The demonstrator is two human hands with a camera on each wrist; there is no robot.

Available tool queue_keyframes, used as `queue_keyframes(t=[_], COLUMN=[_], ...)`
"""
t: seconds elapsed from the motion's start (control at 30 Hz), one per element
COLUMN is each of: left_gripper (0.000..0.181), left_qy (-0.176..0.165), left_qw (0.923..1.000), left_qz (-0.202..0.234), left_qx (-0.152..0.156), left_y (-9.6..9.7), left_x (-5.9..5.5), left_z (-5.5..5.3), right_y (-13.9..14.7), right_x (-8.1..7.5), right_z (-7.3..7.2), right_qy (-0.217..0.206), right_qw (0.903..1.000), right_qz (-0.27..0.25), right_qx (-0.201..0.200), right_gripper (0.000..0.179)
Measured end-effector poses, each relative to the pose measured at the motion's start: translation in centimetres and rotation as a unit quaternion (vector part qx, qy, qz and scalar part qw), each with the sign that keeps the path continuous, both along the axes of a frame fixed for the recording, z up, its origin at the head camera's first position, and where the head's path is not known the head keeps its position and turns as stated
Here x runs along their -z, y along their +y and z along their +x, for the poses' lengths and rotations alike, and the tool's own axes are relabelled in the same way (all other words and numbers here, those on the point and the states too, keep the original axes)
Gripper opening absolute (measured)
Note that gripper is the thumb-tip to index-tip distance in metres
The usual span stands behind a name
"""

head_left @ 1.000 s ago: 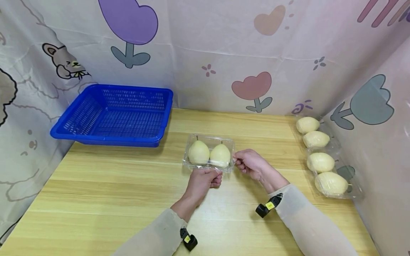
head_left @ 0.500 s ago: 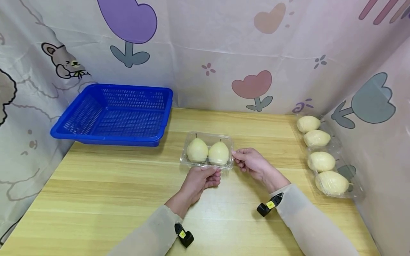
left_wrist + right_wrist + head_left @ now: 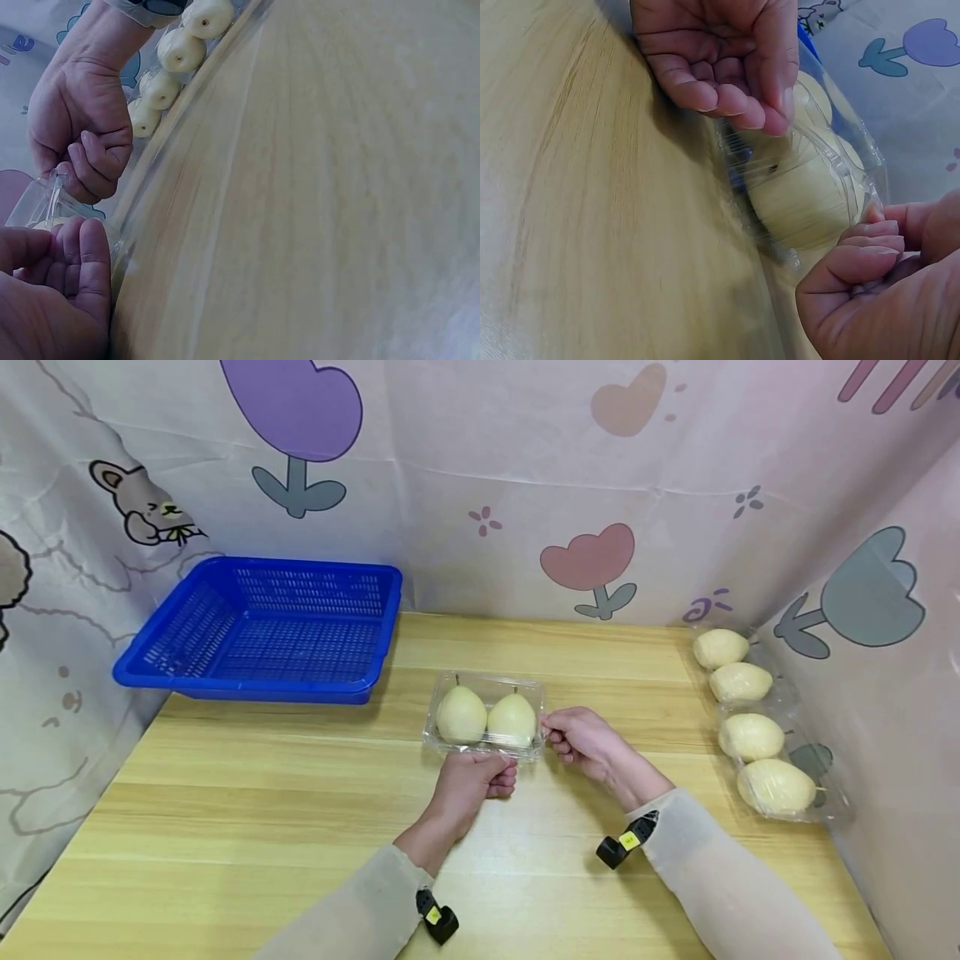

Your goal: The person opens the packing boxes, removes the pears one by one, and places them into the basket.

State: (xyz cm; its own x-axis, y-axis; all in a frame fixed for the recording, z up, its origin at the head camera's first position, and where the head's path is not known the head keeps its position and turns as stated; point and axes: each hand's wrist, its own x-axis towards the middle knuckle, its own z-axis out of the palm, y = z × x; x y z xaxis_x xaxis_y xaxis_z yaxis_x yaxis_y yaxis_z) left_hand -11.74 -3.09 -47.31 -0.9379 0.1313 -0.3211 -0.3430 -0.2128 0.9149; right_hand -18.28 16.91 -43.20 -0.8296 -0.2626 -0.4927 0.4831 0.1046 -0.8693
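Observation:
A clear plastic clamshell box [image 3: 483, 678] with two pale yellow pears [image 3: 461, 715] in it sits mid-table in the head view. My left hand [image 3: 472, 785] pinches the front edge of the box between thumb and fingers. At the box's right edge, my right hand [image 3: 588, 743] pinches the clear plastic, its other fingers curled. Up close in the right wrist view, the clear plastic [image 3: 851, 169] runs between both hands over a pear [image 3: 799, 199]. Fine lines cross its near side; whether they are ribs or stretched film I cannot tell.
A blue perforated basket [image 3: 258, 685] stands at the back left of the wooden table [image 3: 300, 827]. Along the right edge lie clear packs with several pears [image 3: 752, 737]. A printed cloth [image 3: 465, 435] hangs behind and at both sides.
Half a second ago my left hand was turned more palm-up with looser fingers; now it is rolled over, knuckles up. The box's front has shifted slightly. My right hand keeps its pinch.

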Motion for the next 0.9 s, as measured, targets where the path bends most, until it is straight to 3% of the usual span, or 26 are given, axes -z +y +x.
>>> queue_keyframes(t=[0.33,0.53,0.9], left_gripper=[0.024,0.027,0.036], left_qy=[0.022,0.020,-0.024], left_qw=[0.9990,0.9991,0.9974], left_qz=[-0.039,-0.012,0.035], left_qx=[0.010,0.035,0.058], left_y=[-0.1,-0.6,-1.2], left_x=[0.2,0.4,0.2], left_z=[0.2,0.0,-0.1], right_y=[-0.5,-0.3,0.1], right_x=[-1.2,-1.3,-2.2], right_z=[0.0,0.0,-0.5], right_qy=[-0.014,-0.001,0.003], right_qw=[0.9992,0.9998,1.0000], right_qz=[-0.024,-0.002,0.000], right_qx=[0.028,0.019,0.000], right_gripper=[0.029,0.028,0.030])
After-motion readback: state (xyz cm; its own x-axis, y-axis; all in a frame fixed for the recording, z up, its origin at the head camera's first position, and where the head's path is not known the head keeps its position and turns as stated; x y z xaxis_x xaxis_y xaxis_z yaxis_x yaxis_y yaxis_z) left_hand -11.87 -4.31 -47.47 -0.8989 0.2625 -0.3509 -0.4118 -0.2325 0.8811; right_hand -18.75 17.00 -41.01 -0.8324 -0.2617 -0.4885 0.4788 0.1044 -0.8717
